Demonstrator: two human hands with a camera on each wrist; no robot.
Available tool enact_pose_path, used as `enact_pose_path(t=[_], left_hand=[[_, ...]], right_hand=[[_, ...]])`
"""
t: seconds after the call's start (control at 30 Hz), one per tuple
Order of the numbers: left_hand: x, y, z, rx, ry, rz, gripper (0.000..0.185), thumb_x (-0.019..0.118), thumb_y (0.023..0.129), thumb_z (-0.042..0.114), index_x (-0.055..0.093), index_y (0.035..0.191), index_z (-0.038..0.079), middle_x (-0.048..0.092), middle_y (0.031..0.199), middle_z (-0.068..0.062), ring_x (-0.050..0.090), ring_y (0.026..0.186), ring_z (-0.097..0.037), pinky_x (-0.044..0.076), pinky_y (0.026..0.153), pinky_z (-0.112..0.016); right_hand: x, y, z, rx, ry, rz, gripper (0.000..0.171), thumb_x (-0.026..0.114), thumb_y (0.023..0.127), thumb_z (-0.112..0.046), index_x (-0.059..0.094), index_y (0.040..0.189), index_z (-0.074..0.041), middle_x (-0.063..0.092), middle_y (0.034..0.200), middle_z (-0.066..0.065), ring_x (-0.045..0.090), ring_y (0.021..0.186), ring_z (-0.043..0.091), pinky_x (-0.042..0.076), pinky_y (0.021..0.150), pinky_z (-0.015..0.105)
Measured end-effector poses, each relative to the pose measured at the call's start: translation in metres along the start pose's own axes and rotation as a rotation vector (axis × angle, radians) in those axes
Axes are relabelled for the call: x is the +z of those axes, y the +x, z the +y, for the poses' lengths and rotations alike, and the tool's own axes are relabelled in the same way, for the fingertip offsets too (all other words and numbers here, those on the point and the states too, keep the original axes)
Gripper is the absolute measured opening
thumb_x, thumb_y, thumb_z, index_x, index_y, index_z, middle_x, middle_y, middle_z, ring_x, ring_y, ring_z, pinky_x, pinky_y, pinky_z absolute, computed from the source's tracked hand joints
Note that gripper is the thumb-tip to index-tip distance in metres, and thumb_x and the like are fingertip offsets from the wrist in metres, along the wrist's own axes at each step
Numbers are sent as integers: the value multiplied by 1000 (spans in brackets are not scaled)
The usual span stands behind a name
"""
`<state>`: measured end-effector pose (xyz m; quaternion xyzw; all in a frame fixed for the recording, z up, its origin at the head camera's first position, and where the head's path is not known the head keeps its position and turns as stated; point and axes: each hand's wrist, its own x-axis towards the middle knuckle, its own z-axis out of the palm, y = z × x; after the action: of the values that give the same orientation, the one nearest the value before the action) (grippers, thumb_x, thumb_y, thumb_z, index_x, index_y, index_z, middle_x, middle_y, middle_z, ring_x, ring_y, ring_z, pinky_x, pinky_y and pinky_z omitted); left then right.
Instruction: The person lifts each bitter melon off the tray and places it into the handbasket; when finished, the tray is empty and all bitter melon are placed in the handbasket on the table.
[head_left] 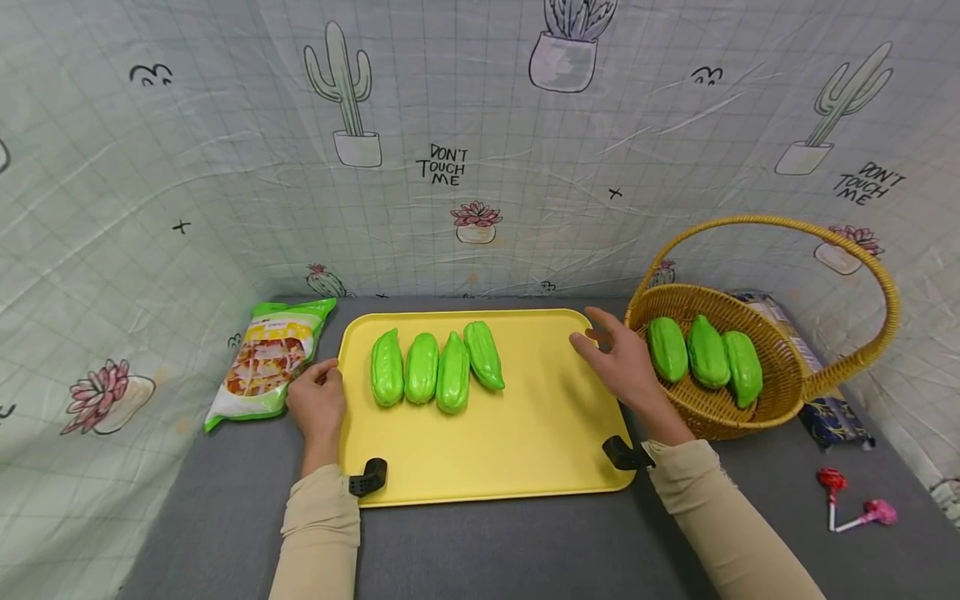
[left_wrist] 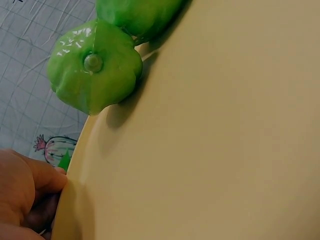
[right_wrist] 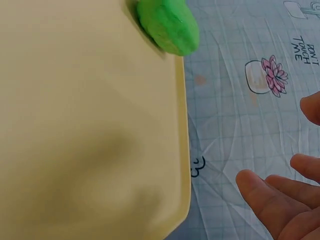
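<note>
Several glossy green, ribbed, elongated vegetables (head_left: 422, 368) lie side by side on the left half of a yellow tray (head_left: 540, 450); the rightmost is tilted. My left hand (head_left: 318, 402) is at the tray's left rim, its curled fingers (left_wrist: 47, 175) pinching the edge. Over the tray's right edge hovers my right hand (head_left: 622, 358), with fingers spread and nothing in them. Beside it stands a wicker basket (head_left: 772, 408) with a tall handle, holding three more green vegetables (head_left: 707, 352). In the left wrist view, one vegetable (left_wrist: 95, 70) shows its lobed end close by.
A green and white food bag (head_left: 270, 362) lies left of the tray, close to the left hand. Behind the basket is a dark blue packet (head_left: 832, 421), partly hidden. Two lollipops (head_left: 832, 479) lie at the right front. A patterned cloth (head_left: 480, 125) hangs behind the grey table (head_left: 487, 550).
</note>
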<state>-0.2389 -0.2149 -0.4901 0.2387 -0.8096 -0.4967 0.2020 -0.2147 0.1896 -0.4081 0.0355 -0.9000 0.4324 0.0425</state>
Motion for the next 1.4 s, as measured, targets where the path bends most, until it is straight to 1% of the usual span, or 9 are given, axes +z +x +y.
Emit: enact_pose_path(t=[0.17,0.37,0.67,0.77,0.9,1.07,1.23,1.4], left_hand=[[-1,0,0,-2,8,-6,29,54,101,10,75,116,-2,72,118,-26,67,107,-39,52,91,-50],[-1,-1,0,-8,6,-18,30,53,101,11,75,118,-2,72,119,-26,67,107,-39,51,91,-50],[-2,-2,1,-13,4,-14,30,54,101,11,75,117,-2,72,118,-26,67,108,-39,51,92,-50],[-2,-3,2,-12,6,-11,30,54,101,11,75,116,-2,72,118,-26,67,107,-39,51,91,-49],[-2,-4,2,-10,4,-7,30,54,101,11,75,116,-2,72,117,-26,67,105,-39,50,89,-47],[-2,-3,3,-14,2,-13,30,53,101,12,75,116,-2,72,117,-26,67,106,-39,51,91,-50],[-3,-3,3,-14,6,-18,31,52,101,12,74,118,-2,72,118,-26,66,106,-39,51,91,-51],[-2,-2,3,-17,12,-10,30,53,101,12,75,117,-1,72,117,-25,67,105,-38,51,90,-49]], right_hand=[[10,0,-3,-1,16,-20,65,59,104,-37,37,159,-10,38,163,16,53,138,41,52,100,58],[22,0,-4,18,51,-61,66,59,103,-40,35,160,-15,35,166,13,50,141,41,52,102,57],[36,2,-2,-1,45,-70,64,62,102,-34,40,157,-9,39,163,15,54,137,42,53,101,55],[41,3,-3,8,44,-74,64,63,101,-33,41,156,-9,40,162,15,55,136,42,53,101,55],[46,4,-3,17,58,-91,64,62,102,-33,40,156,-8,39,162,17,54,138,41,52,103,55],[52,6,-2,15,96,-113,66,61,102,-32,36,158,-5,36,163,20,50,140,42,50,105,54],[57,8,-4,22,114,-118,66,63,102,-33,38,157,-7,38,163,18,51,141,41,50,106,53],[64,13,-7,20,91,-132,67,63,101,-35,38,157,-7,39,162,17,52,139,42,51,105,53]])
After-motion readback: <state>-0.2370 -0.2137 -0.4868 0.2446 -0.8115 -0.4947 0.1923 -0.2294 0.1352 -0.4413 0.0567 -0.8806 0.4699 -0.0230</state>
